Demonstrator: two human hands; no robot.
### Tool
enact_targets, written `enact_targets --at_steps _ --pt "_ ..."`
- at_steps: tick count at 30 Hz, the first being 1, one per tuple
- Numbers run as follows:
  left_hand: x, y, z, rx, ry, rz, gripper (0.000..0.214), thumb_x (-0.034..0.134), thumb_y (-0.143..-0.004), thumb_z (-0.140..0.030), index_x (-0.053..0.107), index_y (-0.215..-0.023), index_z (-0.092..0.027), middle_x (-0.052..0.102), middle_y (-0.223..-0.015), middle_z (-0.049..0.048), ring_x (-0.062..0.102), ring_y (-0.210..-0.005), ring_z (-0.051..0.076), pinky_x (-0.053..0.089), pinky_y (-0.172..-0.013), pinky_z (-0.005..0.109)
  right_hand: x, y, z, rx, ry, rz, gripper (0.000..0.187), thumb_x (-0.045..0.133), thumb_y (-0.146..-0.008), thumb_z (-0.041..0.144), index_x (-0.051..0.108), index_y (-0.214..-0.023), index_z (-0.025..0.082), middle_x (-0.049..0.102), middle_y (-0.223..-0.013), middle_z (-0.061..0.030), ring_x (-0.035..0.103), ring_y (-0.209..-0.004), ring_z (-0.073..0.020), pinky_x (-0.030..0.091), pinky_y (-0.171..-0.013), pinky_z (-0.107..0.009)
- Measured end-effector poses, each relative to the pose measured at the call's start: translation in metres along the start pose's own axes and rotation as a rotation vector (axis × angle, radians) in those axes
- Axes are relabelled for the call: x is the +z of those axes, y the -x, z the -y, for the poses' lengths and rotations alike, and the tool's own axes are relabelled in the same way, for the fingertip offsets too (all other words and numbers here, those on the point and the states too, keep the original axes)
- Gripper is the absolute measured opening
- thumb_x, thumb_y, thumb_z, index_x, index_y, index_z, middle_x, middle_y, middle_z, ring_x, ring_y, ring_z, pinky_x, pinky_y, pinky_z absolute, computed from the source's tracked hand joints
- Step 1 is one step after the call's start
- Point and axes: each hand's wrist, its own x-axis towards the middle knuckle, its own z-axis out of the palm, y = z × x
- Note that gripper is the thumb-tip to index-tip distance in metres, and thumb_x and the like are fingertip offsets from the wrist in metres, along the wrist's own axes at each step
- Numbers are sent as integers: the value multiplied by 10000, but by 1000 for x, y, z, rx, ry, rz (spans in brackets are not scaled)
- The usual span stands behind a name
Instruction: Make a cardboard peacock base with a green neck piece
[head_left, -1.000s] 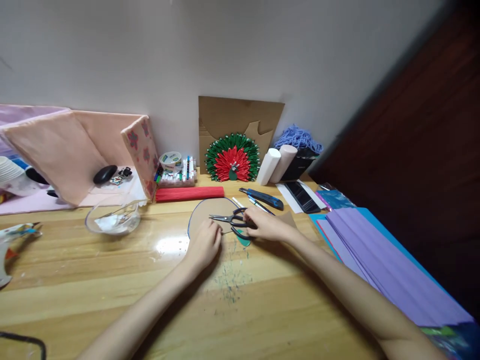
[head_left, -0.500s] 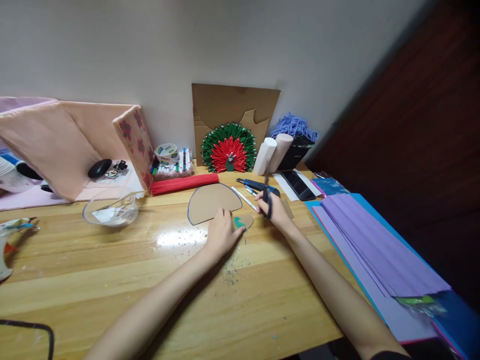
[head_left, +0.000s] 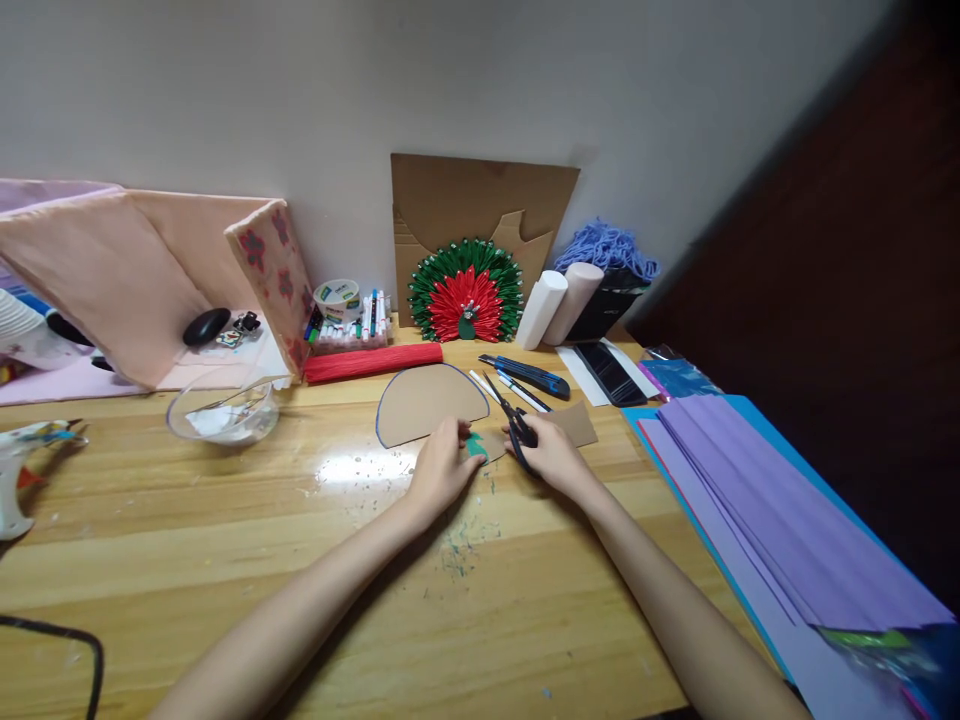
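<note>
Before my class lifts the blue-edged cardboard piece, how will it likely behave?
The blue-edged cardboard piece is probably fairly stiff, since it lies flat without curling. It looks thin, so it should be light for its size. Resting flat on the table, it would likely slide rather than roll when pushed.

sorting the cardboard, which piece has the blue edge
The half-round piece beyond the left hand: blue lines its curved edge, while the sheet against the wall and scrap by the right hand show no blue.
</note>
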Motion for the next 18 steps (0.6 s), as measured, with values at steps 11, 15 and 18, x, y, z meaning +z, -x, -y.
enact_targets --at_steps 11,15,18 --pt "3 -4 3 -242 439 25 270 643 -705 -180 542 -950 -130 615 -810 53 564 -671 123 458 -603 249 8 0 -2 -54 5 6 251 693 -597 307 494 -706 199 542 -656 21 498 -606 -146 383 -550 -243" --pt "-4 -6 3 -269 502 103 226 570 -774 -350 605 -805 -129 601 -675 22 516 -576 114 387 -527 228 10 1 1 15 -244 69 321 726 -564 354 482 -666 172 467 -596 52 440 -550 -112 353 -516 -230" --pt "-10 -9 3 -268 575 126 271 561 -769 -402 596 -767 -133 581 -653 8 508 -569 110 362 -520 221 11 0 4 44 -415 76 366 750 -550 385 477 -649 162 442 -573 60 408 -526 -92 333 -497 -220"
